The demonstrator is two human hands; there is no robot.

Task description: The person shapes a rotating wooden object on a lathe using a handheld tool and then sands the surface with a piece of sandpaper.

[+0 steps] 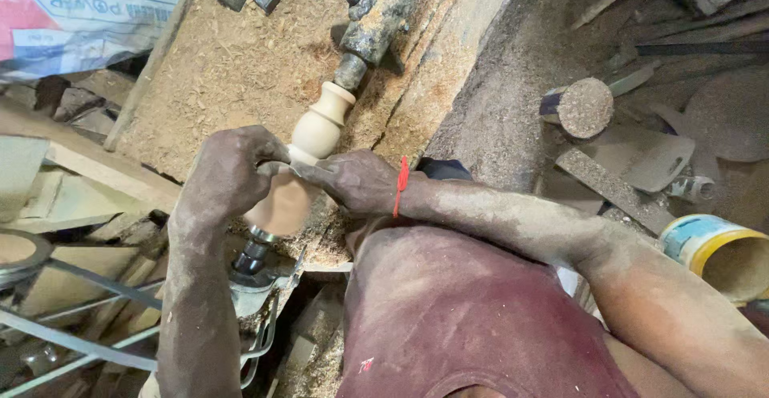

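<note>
Between both hands (pixel 296 175), turned wooden spindle (pixel 308 154).

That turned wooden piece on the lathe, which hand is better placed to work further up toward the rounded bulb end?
Probably the right hand: it lies on the wooden piece just below the bulb. The left hand wraps the lower, wider section nearer the drive end, so it would have farther to shift.

Sawdust-covered surface (pixel 232 62) w/ printed sack (pixel 80 10) top left, round wood block (pixel 585 108) & yellow-rimmed can (pixel 717 254) at right, drive belt (pixel 72 274) lower left.
</note>
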